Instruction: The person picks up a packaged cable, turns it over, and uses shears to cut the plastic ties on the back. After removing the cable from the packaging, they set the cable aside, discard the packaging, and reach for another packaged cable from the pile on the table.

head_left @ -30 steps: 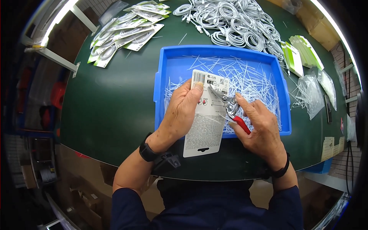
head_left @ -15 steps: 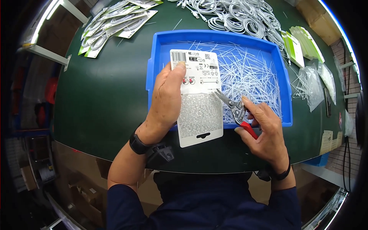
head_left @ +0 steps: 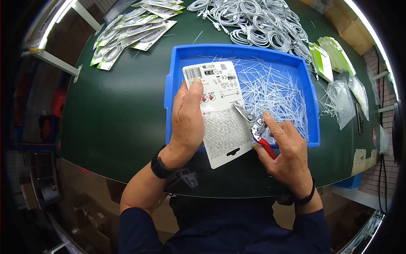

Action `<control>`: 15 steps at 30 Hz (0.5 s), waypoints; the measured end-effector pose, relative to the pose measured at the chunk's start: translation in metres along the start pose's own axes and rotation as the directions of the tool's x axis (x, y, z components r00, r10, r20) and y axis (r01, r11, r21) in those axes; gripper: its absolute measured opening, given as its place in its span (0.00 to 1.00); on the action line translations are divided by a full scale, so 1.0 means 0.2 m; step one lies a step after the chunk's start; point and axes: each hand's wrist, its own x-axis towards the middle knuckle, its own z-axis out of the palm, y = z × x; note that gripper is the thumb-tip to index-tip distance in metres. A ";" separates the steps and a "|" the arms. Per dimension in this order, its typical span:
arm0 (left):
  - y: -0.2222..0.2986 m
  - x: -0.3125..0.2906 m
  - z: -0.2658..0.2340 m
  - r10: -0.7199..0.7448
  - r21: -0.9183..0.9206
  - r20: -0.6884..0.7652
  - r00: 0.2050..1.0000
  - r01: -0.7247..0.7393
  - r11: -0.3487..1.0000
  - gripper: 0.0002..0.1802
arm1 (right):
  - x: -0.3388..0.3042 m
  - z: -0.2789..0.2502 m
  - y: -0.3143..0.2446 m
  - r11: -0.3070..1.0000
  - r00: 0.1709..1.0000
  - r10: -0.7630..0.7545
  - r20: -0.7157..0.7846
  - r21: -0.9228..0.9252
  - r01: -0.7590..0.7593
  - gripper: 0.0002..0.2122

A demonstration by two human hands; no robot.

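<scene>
My left hand [head_left: 189, 116] grips a white packaging card [head_left: 226, 131] by its left edge, thumb across the printed back. The card is tilted, its hang-hole end toward me. In my right hand [head_left: 287, 150] is a pair of red-handled pruning shears [head_left: 255, 125], with the jaw tips at the card's right edge, around mid-length. Whether the jaws bite into anything there is too small to tell. Under the card and shears stands a blue tray [head_left: 314, 120], holding many loose thin white ties [head_left: 279, 91]. The card's front is hidden.
Carded cables [head_left: 133, 34] are stacked at the far left of the dark green table [head_left: 114, 114]. Behind the tray lies a heap of coiled grey cables [head_left: 270, 25]. On the right are green-white cards [head_left: 322, 61] and a clear bag [head_left: 343, 101] with more ties.
The card has turned, its hang-hole end swinging right. The shears have shifted slightly left with my right hand, staying against the card's edge. The whole view has shifted slightly.
</scene>
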 end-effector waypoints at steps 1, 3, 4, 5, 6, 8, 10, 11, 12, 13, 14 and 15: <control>-0.01 0.00 -0.01 0.011 0.005 -0.007 1.000 -0.011 1.000 0.22 | 0.00 0.01 -0.01 1.000 1.000 0.012 0.013 -0.024 -0.011 0.34; -0.01 0.00 -0.01 0.020 -0.006 -0.017 1.000 -0.020 1.000 0.22 | 0.00 0.02 -0.01 1.000 1.000 0.009 0.013 -0.005 -0.009 0.34; -0.01 0.00 -0.01 0.026 -0.017 -0.026 0.999 -0.026 1.000 0.22 | 0.00 0.03 -0.02 1.000 1.000 0.010 0.015 0.016 -0.010 0.34; -0.01 0.00 -0.01 0.030 -0.028 -0.036 0.999 -0.031 0.999 0.22 | 0.00 0.04 -0.02 0.999 1.000 0.011 0.017 0.037 -0.011 0.35; -0.01 0.00 0.00 0.033 -0.025 -0.038 0.999 -0.034 0.999 0.22 | -0.01 0.04 -0.02 0.999 1.000 0.007 0.017 0.040 -0.008 0.35; -0.02 0.00 0.01 0.017 -0.050 -0.037 0.999 -0.019 0.999 0.22 | -0.02 0.05 -0.01 0.998 1.000 0.009 -0.012 0.070 -0.008 0.34; -0.03 0.01 0.01 0.008 -0.060 -0.039 0.999 -0.010 0.998 0.22 | -0.03 0.06 -0.01 0.996 1.000 0.010 -0.024 0.089 -0.008 0.34; -0.04 0.01 0.00 0.016 -0.036 -0.034 0.999 -0.017 0.999 0.22 | -0.04 0.06 -0.01 0.994 1.000 0.004 -0.028 0.112 -0.001 0.34; -0.05 0.01 0.00 0.023 -0.013 -0.028 0.999 -0.024 1.000 0.22 | -0.04 0.06 -0.01 0.991 0.999 -0.001 -0.032 0.136 0.005 0.34; -0.05 0.01 0.00 0.031 0.011 -0.022 0.999 -0.031 0.999 0.22 | -0.04 0.06 -0.01 0.987 0.999 -0.006 -0.036 0.158 0.012 0.34; -0.05 0.02 0.00 0.031 0.013 -0.024 0.999 -0.030 0.999 0.22 | -0.03 0.06 -0.03 0.987 0.999 -0.007 -0.035 0.161 0.012 0.34; -0.05 0.02 0.00 0.040 0.013 -0.036 0.999 -0.039 0.999 0.22 | -0.02 0.04 -0.05 0.983 1.000 -0.014 -0.008 0.185 0.016 0.35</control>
